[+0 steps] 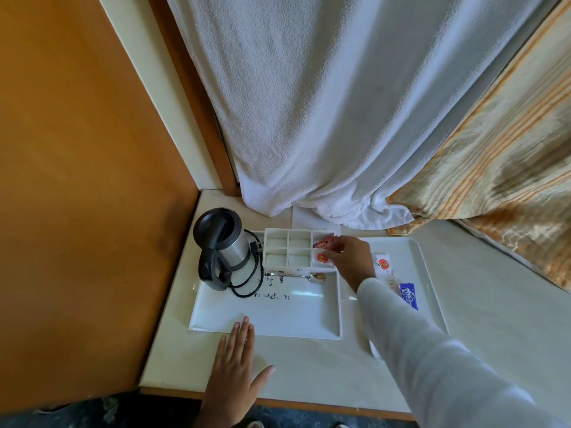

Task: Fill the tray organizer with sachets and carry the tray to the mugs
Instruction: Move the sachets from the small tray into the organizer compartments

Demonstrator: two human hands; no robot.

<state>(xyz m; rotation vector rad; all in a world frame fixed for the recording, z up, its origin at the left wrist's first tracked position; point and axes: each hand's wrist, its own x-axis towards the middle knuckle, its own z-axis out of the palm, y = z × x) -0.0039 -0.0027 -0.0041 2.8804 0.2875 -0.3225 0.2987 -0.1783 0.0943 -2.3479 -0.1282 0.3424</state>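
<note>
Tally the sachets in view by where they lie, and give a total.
In the organizer: 2, an orange-red sachet in the far right compartment and a white sachet with a red dot in the near right one.
On the second tray: 2, a white sachet and a blue sachet.
Total: 4 visible; the right hand may hide more.

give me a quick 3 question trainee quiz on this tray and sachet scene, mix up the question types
1. True or false: the four left compartments of the organizer hold no sachets.
2. Multiple choice: where does the spoon lie? A) inside the kettle B) on the tray just in front of the organizer C) under the left hand
3. Fill in: the right hand reaches the organizer's ____ end, and the blue sachet lies on the second tray.

Key
1. True: only the two right compartments show sachets.
2. B
3. right
</note>
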